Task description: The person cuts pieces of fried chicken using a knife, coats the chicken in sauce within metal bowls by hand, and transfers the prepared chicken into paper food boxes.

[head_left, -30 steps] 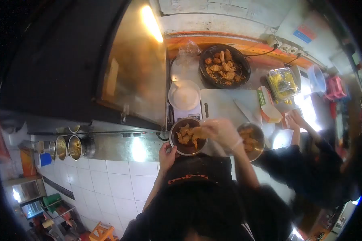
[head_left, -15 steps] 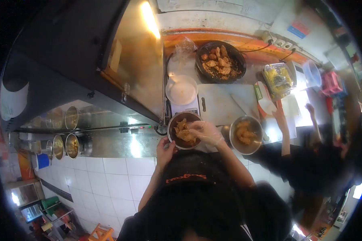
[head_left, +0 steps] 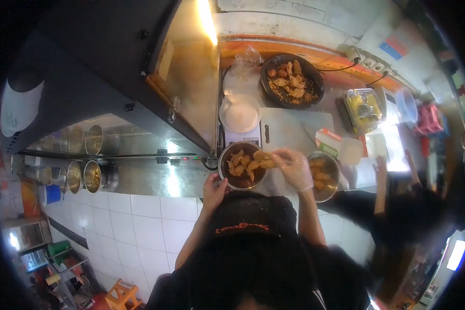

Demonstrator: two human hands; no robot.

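Observation:
My left hand (head_left: 214, 191) grips the near-left rim of a metal bowl (head_left: 249, 182), its fingers around the edge. Several pieces of fried chicken (head_left: 236, 164) lie in that bowl. In a clear plastic glove, my right hand (head_left: 296, 169) pinches a piece of fried chicken (head_left: 263, 159) over the bowl's right rim. Just right of that hand is a second metal bowl (head_left: 329, 192), partly hidden by it, with more fried chicken (head_left: 319, 178) inside.
Behind the bowls lie a white cutting board (head_left: 289, 124), a white round container (head_left: 240, 116) and a black pan (head_left: 318, 88) of fried pieces. A clear box (head_left: 364, 106) and a paper carton (head_left: 341, 147) stand right. A co-worker's hand (head_left: 381, 168) is nearby. A cabinet (head_left: 186, 93) rises left.
My right hand has lifted a piece of fried chicken from the left bowl and moved right with it. The co-worker's hand has drawn away from the carton. The view has shifted slightly.

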